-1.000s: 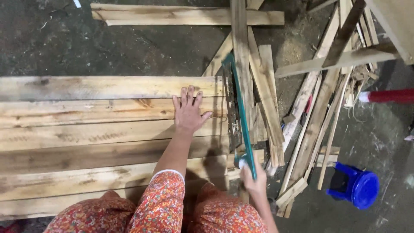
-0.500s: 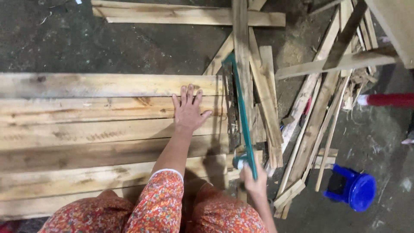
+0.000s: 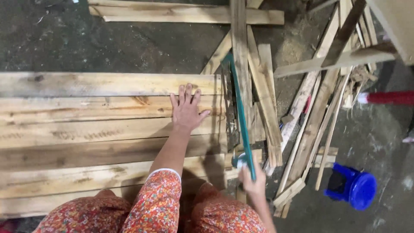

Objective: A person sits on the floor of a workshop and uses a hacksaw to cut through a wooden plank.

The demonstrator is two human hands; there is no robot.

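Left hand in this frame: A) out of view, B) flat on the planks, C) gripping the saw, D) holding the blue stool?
B: the left hand lies palm down, fingers spread, on the planks, while the right hand grips the saw.

The right hand (image 3: 254,183) is motion-blurred, so its grip on the green-framed saw (image 3: 239,116) cannot be read finger by finger. The saw's blade is too thin to tell apart from the plank ends. The stacked planks (image 3: 86,129) run off the left edge. The person's knees hide the nearest plank's lower edge. A red-and-white pole (image 3: 386,98) is cut off at the right edge.
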